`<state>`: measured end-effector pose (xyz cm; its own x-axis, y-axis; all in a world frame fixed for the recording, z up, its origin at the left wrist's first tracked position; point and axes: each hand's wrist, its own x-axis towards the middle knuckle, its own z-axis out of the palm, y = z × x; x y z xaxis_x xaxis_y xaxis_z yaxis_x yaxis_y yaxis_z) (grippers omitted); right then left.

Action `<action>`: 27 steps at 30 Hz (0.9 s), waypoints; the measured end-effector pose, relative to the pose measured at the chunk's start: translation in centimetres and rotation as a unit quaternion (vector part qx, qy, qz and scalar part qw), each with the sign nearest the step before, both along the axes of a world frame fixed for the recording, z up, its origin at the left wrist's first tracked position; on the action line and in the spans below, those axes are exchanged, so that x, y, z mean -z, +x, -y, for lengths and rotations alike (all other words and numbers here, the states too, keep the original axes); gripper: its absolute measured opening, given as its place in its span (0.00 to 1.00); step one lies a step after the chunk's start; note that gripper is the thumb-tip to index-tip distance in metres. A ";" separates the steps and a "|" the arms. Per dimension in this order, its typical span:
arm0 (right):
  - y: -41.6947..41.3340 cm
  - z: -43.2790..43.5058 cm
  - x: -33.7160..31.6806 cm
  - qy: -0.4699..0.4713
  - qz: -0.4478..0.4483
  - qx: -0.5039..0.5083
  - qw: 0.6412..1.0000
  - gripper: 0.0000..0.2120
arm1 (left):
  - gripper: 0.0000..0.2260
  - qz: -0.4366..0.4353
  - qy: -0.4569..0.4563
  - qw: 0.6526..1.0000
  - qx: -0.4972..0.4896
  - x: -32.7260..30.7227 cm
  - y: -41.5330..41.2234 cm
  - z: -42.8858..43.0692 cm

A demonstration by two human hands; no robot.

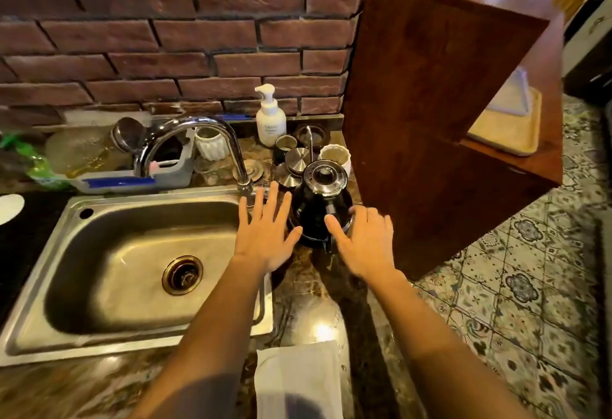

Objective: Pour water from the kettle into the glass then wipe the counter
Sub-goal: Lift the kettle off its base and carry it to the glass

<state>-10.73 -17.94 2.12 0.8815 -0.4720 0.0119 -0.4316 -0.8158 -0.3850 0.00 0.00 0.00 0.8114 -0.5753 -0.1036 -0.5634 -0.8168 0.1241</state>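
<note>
Kettle (pixel 320 201) stands on the tabletop (pixel 308 289) at frame centre, just above both hands. Right hand (pixel 362 241), fingers spread and empty, touches its lower right side; left hand (pixel 265 231), equally spread and empty, hovers just left of it.

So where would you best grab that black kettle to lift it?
Probably by the handle, which seems to sit on the near side of the kettle, toward the person; the thin spout rises at the far side. The right hand, open and hovering beside it, could close its fingers around the handle from the near right. The handle is partly hidden, so that's a guess.
</note>
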 end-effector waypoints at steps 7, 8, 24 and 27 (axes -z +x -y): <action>2.5 -2.7 2.5 0.203 0.145 0.069 0.966 0.28 | 0.29 -0.115 -0.049 0.987 -0.101 2.3 0.2 2.1; 2.7 -3.1 2.7 0.232 0.159 0.091 0.955 0.27 | 0.28 -0.141 -0.055 0.982 -0.113 2.5 0.2 2.4; 5.5 -3.1 5.5 0.393 0.172 0.190 0.883 0.33 | 0.22 -0.486 -0.503 0.587 -0.408 3.3 0.2 6.7; 5.7 -3.0 6.0 0.381 0.182 0.192 0.886 0.34 | 0.22 -0.513 -0.522 0.527 -0.431 3.8 0.2 6.7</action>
<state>-5.05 -14.91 -3.89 0.6570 -0.7298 -0.1890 -0.3561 -0.0794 -0.9311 0.23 -6.71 -3.85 0.6422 -0.2163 -0.7354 0.7639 0.1006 0.6374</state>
